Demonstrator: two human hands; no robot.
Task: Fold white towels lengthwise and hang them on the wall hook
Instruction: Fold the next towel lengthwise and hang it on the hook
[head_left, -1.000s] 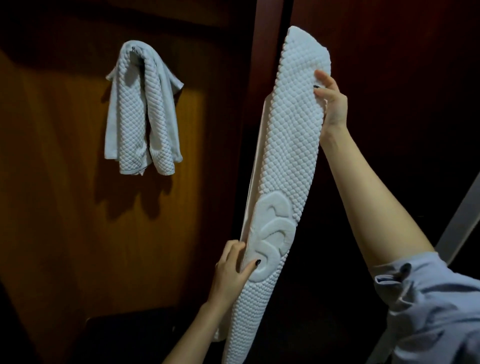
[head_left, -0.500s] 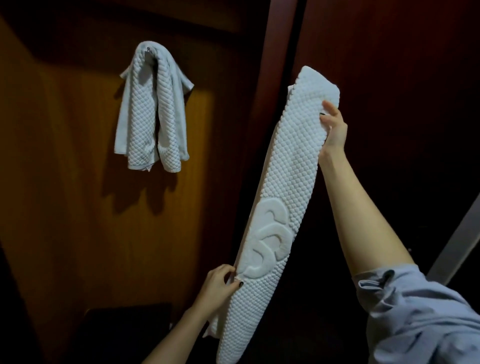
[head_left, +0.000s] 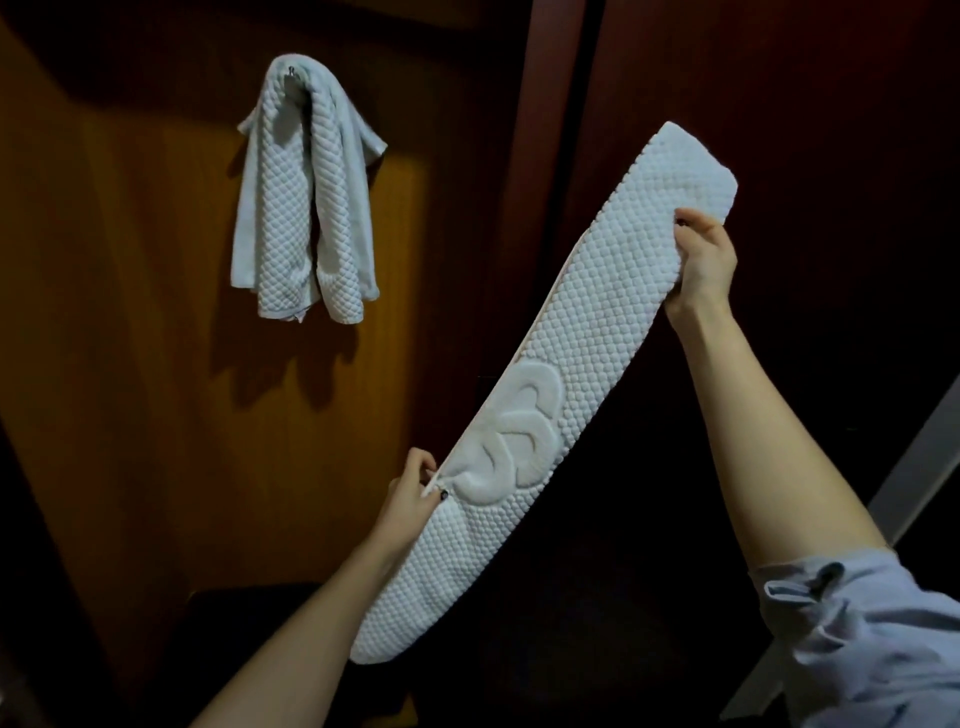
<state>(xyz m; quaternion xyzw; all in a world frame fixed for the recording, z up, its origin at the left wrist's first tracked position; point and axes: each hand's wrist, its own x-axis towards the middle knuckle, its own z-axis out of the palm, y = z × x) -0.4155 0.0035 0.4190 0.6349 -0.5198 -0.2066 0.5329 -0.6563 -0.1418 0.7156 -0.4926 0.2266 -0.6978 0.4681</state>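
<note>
Folded white towel (head_left: 571, 332), a long narrow strip held in the air in front of the dark door (head_left: 779, 104), slanting from lower left to upper right; half a second ago it stood steeper, and its upper end now lies lower and further right. Raised motif (head_left: 519, 431) on its lower half, facing the camera. Right hand (head_left: 704, 260) grips the strip's right edge just below the upper end, fingers curled round the cloth; left hand (head_left: 410, 488) pinches the left edge beside the motif between thumb and fingertips, having been slightly lower on that edge before. Second towel (head_left: 306, 208) hangs doubled over the wall hook (head_left: 292, 71) on the wood panel (head_left: 130, 312), well apart from the held strip, unchanged; pale blue sleeve (head_left: 857, 639) at lower right.
</note>
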